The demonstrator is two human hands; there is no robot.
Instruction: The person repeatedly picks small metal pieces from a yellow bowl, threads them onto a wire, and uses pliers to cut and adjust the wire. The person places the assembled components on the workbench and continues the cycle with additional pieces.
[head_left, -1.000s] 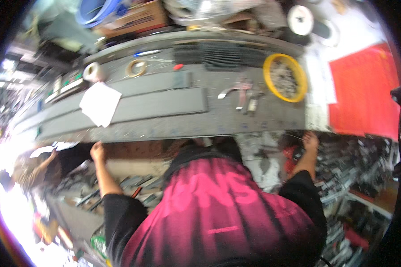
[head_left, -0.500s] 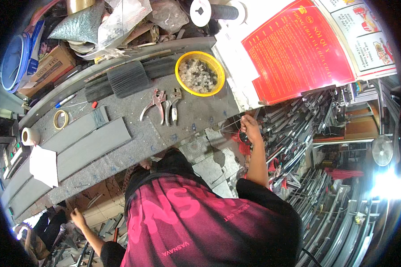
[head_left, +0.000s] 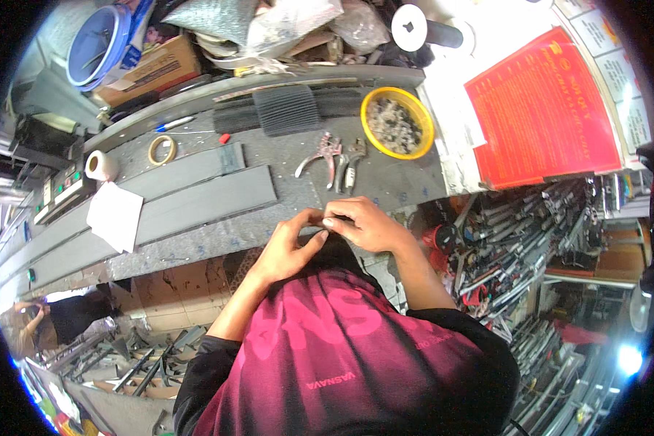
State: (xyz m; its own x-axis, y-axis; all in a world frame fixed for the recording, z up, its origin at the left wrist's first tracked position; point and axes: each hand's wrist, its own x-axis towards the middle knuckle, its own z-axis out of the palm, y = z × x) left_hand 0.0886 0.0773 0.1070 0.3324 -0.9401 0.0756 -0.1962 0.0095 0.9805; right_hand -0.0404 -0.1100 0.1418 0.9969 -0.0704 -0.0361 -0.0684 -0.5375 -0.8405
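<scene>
My left hand (head_left: 292, 247) and my right hand (head_left: 367, 224) meet in front of my shirt at the bench's near edge. The fingertips of both are pinched close together. Whatever sits between them is too small to make out. Just beyond lie metal pliers with curved handles (head_left: 325, 154) and a second hand tool with pale grips (head_left: 351, 166), both on the bench. To their right stands a yellow plastic basket (head_left: 428, 138) holding small clear and dark pieces.
Two long grey strips (head_left: 203, 200) lie along the bench (head_left: 247, 227) with white paper (head_left: 115, 218), a tape roll (head_left: 162, 150) and a white roll (head_left: 100, 166) near them. Dark ribbed mesh (head_left: 286, 110) lies behind. Metal profiles (head_left: 516, 225) fill the right side. Another person (head_left: 33, 327) is far left.
My right hand, earlier out to the right with thin strands at its fingers, has come in to the middle. My left hand has risen from the lower left to meet it. The view has shifted.
</scene>
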